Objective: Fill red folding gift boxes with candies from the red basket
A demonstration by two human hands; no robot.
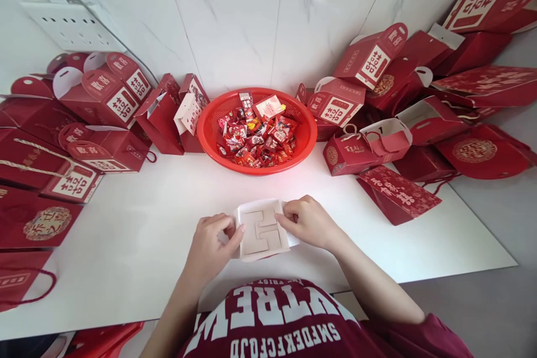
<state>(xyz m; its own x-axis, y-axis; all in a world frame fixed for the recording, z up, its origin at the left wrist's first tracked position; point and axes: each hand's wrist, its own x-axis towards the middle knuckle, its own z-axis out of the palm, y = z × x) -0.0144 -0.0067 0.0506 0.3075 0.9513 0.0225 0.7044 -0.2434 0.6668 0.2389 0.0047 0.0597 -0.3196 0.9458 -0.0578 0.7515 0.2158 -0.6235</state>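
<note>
A small cardboard gift box (262, 240) faces me, its pale inside or underside showing interlocked flaps. White edges surround those flaps, and a thin strip of red shows along the near side. My left hand (217, 238) grips the left edge, thumb on top and fingers curled beneath. On the opposite side, my right hand (308, 221) is closed around the right edge with its thumb near the upper right corner. Just beyond the box is a red plastic basket (308, 142) filled with small wrapped candies (255, 145).
Red gift boxes (104, 92) and bags with cord handles (37, 218) crowd the white table (138, 235) on the left. More red boxes (338, 106) are stacked on the right. Behind stands a marbled wall (235, 22) with a socket panel (71, 25) and cable.
</note>
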